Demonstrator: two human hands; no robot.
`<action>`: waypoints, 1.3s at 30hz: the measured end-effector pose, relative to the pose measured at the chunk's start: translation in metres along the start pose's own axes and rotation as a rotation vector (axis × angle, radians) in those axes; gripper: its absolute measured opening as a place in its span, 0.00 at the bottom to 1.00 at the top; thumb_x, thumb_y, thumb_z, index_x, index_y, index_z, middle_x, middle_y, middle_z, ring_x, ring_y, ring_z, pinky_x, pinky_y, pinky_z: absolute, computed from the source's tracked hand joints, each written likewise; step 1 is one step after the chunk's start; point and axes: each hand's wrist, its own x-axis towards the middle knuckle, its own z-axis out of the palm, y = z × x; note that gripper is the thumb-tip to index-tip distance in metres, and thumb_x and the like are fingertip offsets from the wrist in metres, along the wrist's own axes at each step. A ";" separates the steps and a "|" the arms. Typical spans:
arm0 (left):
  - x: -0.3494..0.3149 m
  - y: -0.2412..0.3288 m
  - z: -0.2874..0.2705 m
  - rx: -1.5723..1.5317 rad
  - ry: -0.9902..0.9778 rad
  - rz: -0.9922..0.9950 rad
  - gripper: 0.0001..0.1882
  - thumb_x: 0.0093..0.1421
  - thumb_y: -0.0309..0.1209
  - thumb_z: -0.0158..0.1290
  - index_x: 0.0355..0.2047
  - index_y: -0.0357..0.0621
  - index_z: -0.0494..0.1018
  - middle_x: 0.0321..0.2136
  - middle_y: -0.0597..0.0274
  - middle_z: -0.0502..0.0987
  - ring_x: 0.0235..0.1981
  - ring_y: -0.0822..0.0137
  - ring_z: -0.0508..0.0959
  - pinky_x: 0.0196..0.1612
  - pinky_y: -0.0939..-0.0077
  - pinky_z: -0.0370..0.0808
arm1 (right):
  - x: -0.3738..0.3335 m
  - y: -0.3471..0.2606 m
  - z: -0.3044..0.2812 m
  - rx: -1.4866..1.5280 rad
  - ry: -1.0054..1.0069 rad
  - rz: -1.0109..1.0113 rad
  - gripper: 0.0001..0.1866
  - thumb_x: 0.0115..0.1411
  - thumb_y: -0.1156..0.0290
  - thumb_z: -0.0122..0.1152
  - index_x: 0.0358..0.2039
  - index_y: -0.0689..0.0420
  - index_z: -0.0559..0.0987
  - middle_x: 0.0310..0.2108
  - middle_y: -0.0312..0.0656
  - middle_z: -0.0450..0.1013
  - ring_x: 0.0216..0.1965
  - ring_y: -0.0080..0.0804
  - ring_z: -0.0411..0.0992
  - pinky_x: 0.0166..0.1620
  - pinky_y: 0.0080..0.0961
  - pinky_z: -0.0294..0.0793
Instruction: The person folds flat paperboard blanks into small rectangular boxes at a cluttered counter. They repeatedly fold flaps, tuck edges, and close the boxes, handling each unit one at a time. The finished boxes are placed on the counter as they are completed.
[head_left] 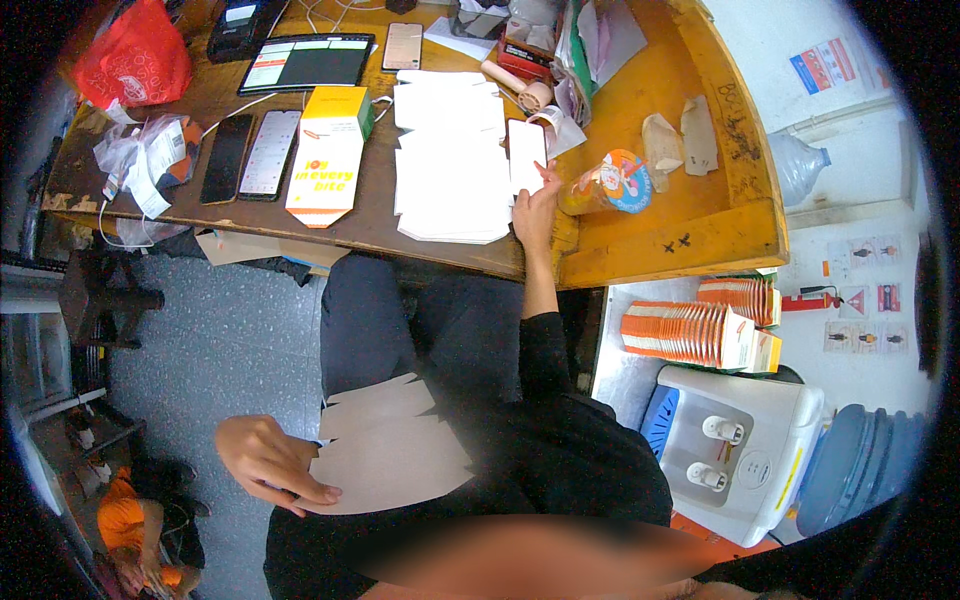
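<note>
At near left, the left hand (265, 460) pinches the edge of a grey-backed carton blank (395, 462) over the lap (365, 315); a light grip should avoid creasing its flaps. Farther right, the right hand (535, 212), fingers slightly spread, touches a white-screened smartphone (525, 155) beside flat white carton blanks (450, 165) on the wooden desk (670, 240).

The cardboard sheet (395, 450) is plain grey-brown, unfolded and notched along its edges. It sits slightly askew above the lap; contact with the lap cannot be determined. The near left corner is gripped between the fingers and thumb of the left hand (270, 462). The phone (526, 152) lies face up on the desk (372, 212), its screen white and lit.
</note>
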 end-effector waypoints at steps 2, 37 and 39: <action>0.003 0.001 -0.002 0.015 0.006 -0.003 0.15 0.55 0.26 0.64 0.43 0.35 0.80 0.27 0.54 0.83 0.17 0.72 0.77 0.17 0.82 0.69 | 0.002 0.000 0.000 0.023 0.029 0.052 0.26 0.52 0.85 0.44 0.53 0.68 0.55 0.59 0.70 0.58 0.68 0.65 0.47 0.69 0.48 0.45; 0.046 -0.021 0.036 0.312 1.622 -0.458 0.07 0.58 0.19 0.59 0.37 0.34 0.77 0.34 0.56 0.82 0.32 0.71 0.82 0.36 0.81 0.79 | -0.114 -0.270 -0.037 0.617 -0.379 -0.198 0.03 0.54 0.78 0.68 0.30 0.61 0.84 0.32 0.44 0.81 0.30 0.30 0.80 0.33 0.21 0.79; 0.055 -0.028 0.042 0.482 1.681 -0.514 0.05 0.55 0.20 0.62 0.32 0.33 0.79 0.31 0.58 0.82 0.31 0.73 0.82 0.36 0.82 0.77 | -0.107 -0.266 -0.041 0.684 -0.419 -0.044 0.05 0.54 0.79 0.68 0.32 0.64 0.84 0.34 0.44 0.81 0.32 0.23 0.78 0.34 0.17 0.77</action>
